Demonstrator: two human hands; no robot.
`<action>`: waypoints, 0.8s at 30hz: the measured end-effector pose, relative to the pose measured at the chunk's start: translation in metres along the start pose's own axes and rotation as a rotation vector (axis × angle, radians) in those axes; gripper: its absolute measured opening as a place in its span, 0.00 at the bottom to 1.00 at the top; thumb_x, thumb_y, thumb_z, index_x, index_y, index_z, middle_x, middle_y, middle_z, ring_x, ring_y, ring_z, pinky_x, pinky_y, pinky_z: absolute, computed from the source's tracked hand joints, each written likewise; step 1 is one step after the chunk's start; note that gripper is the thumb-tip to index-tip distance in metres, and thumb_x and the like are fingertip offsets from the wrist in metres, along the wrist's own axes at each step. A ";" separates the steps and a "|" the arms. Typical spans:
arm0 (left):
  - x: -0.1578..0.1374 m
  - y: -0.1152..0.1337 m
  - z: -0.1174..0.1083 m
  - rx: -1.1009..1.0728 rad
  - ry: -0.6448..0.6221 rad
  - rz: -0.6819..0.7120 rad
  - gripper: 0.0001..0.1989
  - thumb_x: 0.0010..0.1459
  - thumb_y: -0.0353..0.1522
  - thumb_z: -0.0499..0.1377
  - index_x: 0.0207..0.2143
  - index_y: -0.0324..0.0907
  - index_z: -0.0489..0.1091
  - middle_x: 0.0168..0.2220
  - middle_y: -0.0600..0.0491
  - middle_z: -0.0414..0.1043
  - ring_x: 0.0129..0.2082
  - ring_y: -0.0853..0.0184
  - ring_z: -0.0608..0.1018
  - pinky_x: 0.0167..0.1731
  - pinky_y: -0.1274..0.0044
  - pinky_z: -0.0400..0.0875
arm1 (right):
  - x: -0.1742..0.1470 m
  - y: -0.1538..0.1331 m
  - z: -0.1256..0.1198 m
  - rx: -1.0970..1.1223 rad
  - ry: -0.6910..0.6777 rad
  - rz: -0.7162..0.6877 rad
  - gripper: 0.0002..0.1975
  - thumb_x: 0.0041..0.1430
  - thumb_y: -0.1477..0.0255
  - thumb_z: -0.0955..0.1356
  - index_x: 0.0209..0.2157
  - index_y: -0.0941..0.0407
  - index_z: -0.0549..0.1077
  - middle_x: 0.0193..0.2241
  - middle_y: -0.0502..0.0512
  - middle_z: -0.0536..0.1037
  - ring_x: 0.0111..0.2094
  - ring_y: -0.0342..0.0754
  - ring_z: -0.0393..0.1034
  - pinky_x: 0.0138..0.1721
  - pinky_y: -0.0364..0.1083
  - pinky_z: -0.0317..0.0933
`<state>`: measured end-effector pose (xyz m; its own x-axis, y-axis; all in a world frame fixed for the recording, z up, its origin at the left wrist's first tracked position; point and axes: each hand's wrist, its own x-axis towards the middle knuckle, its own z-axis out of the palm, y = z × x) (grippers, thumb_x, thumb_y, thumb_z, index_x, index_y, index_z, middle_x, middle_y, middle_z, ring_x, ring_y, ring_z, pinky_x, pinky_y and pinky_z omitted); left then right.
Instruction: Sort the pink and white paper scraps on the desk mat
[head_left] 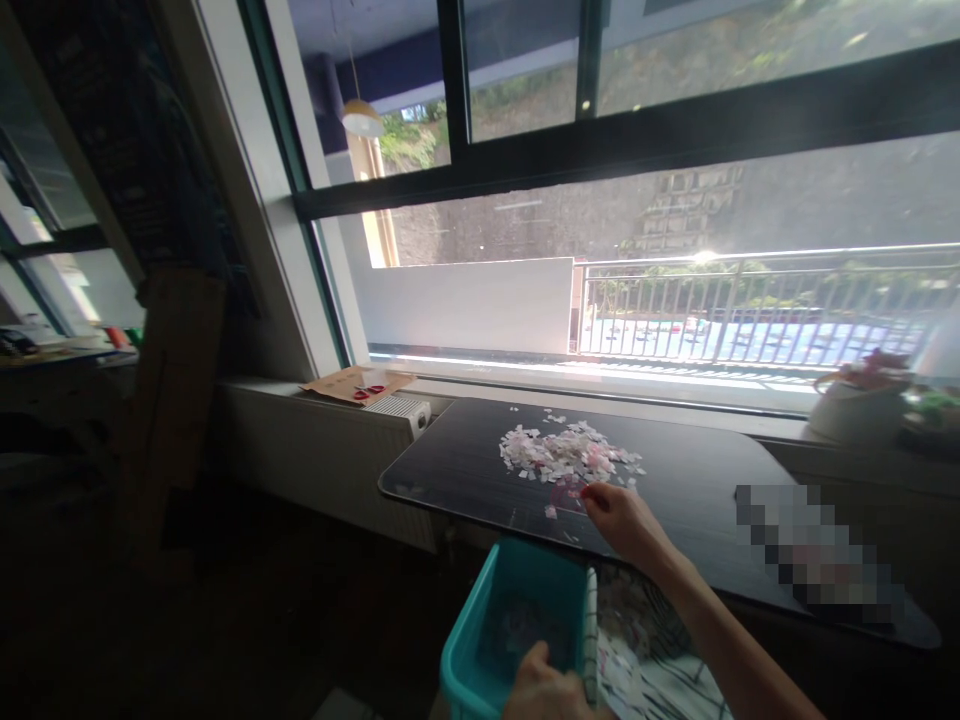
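The right hand [616, 515] is curling beside mid-frame paper scraps [559, 453], the left hand [546, 692] angling over the bottom-centre teal bin [474, 632], both grips unclear.

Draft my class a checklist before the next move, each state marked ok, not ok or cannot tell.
1. Pale scraps on the table gathered in one pile: not ok, some lie loose.
2. Right hand near the pile: ok.
3. Object in right hand's grip: cannot tell.
4. Teal bin open at the top: ok.
5. Left hand touching the bin: cannot tell.
6. Red scissors away from the pile: ok.
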<state>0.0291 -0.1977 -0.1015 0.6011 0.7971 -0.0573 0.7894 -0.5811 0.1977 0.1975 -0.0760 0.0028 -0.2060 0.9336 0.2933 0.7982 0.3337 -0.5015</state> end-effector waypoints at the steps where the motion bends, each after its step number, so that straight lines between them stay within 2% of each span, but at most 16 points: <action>1: 0.000 -0.001 0.002 0.003 -0.008 -0.006 0.10 0.54 0.36 0.54 0.32 0.44 0.74 0.25 0.50 0.73 0.27 0.62 0.73 0.29 0.72 0.62 | 0.002 -0.001 0.000 -0.012 -0.005 -0.001 0.16 0.54 0.69 0.59 0.32 0.57 0.77 0.22 0.52 0.76 0.24 0.44 0.67 0.26 0.40 0.53; 5: -0.001 -0.003 0.002 -0.004 -0.012 0.004 0.09 0.54 0.36 0.55 0.33 0.45 0.74 0.25 0.50 0.73 0.27 0.63 0.73 0.31 0.72 0.62 | 0.004 0.004 -0.002 -0.036 -0.003 0.023 0.14 0.53 0.71 0.60 0.30 0.57 0.77 0.23 0.53 0.76 0.25 0.45 0.67 0.27 0.41 0.52; 12: -0.002 0.003 -0.008 -0.022 0.016 0.003 0.09 0.54 0.36 0.55 0.30 0.44 0.74 0.22 0.51 0.71 0.25 0.64 0.72 0.31 0.72 0.61 | 0.000 0.033 -0.014 0.014 -0.006 0.147 0.13 0.51 0.71 0.60 0.28 0.58 0.76 0.21 0.54 0.76 0.24 0.46 0.68 0.24 0.41 0.52; 19: 0.002 0.004 -0.011 0.040 0.090 0.061 0.12 0.54 0.37 0.54 0.25 0.41 0.72 0.17 0.53 0.67 0.22 0.67 0.70 0.28 0.75 0.59 | 0.007 0.043 0.002 0.179 -0.071 0.162 0.11 0.49 0.72 0.62 0.26 0.58 0.75 0.16 0.48 0.73 0.17 0.41 0.65 0.20 0.38 0.54; 24: 0.003 0.003 -0.008 0.043 0.089 0.036 0.11 0.53 0.37 0.55 0.25 0.41 0.72 0.17 0.53 0.66 0.23 0.66 0.69 0.29 0.75 0.58 | 0.009 0.046 0.005 0.209 -0.068 0.193 0.14 0.51 0.73 0.59 0.30 0.60 0.75 0.16 0.49 0.73 0.16 0.40 0.64 0.18 0.38 0.53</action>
<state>0.0325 -0.1958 -0.0937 0.6174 0.7859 0.0363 0.7732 -0.6146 0.1563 0.2295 -0.0520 -0.0218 -0.1045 0.9867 0.1244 0.6937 0.1620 -0.7018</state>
